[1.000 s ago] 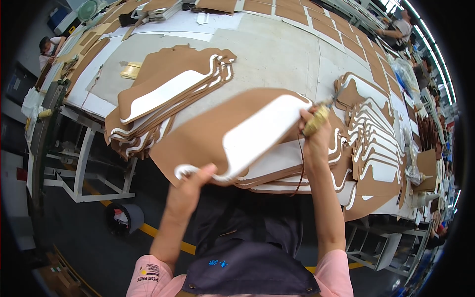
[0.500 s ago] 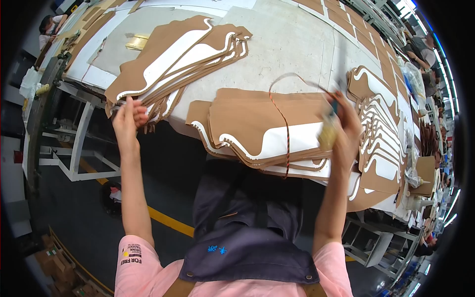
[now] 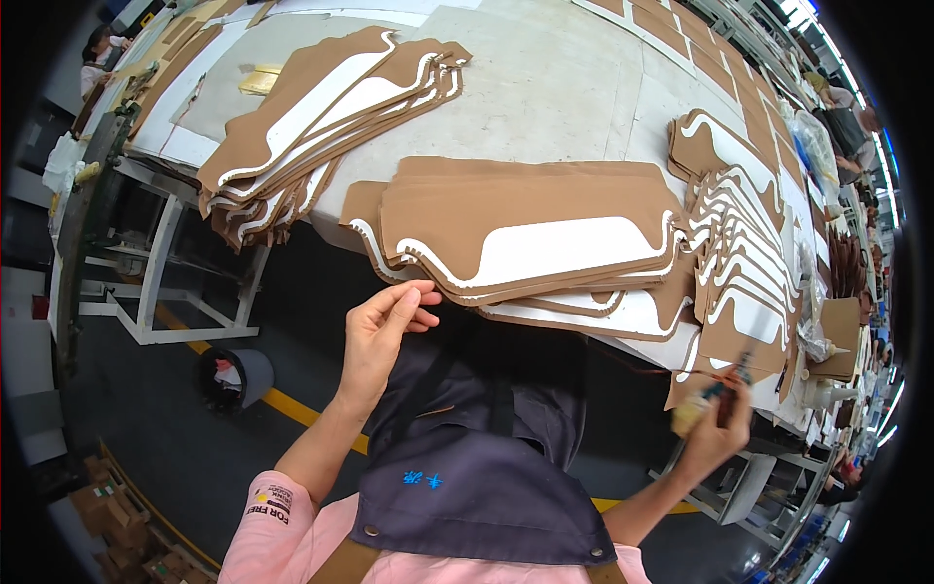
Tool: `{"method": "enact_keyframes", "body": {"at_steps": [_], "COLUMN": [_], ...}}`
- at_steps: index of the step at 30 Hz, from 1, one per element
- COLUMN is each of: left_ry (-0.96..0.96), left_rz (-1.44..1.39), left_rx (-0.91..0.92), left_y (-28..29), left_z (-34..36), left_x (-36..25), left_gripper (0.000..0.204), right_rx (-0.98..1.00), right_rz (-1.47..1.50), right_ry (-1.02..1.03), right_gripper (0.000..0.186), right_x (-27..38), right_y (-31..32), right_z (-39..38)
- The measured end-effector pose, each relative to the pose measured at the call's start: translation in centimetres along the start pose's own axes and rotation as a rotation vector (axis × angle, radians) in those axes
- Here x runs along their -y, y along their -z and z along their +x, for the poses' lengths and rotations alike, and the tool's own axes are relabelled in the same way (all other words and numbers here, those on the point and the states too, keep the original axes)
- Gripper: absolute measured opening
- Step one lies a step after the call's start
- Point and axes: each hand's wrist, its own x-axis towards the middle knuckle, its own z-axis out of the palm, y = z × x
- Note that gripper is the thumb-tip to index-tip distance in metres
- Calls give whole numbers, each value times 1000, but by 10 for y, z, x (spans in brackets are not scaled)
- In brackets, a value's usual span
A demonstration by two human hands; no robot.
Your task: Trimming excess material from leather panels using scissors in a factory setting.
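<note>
My left hand (image 3: 387, 321) is at the lower left corner of the middle stack of brown pieces with white cutouts (image 3: 520, 195), thumb and fingers drawn together; whether they grip an edge is unclear. My right hand (image 3: 720, 419), low at the right, is closed on a blurred tool with a yellow handle (image 3: 693, 414) and a thin cord. Above it lies a fanned stack of similar pieces (image 3: 739, 258); another layered stack (image 3: 316, 92) lies at upper left.
The pale worktable (image 3: 555, 97) bends across the view, with brown sheets (image 3: 671, 44) at the back. Below are a metal frame (image 3: 151, 292) and a black bin (image 3: 248, 375). Co-workers are at far left (image 3: 102, 58) and right (image 3: 846, 122); a cardboard box (image 3: 837, 336) sits at right.
The piece held a second ago is out of my hands. My left hand went to the left stack, then right and down to the middle one. My right hand swung down and rightward with the tool.
</note>
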Motion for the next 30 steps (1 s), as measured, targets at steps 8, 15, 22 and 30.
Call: {"method": "enact_keyframes", "body": {"at_steps": [8, 15, 22, 30], "left_ry": [132, 242, 385, 459], "left_rz": [-159, -240, -170, -337], "left_rx": [-50, -52, 214, 306], "left_y": [-5, -14, -25, -80], "left_z": [4, 6, 51, -13], "left_x": [-9, -27, -36, 6], "left_gripper": [31, 34, 28, 16], "right_rx": [435, 500, 544, 523], "right_rz": [245, 299, 329, 65], "right_ry": [34, 116, 136, 176], "right_gripper": [28, 25, 30, 49], "right_x": [57, 58, 63, 70], "right_y": [-78, -94, -86, -57], "right_z": [-43, -49, -54, -77]}}
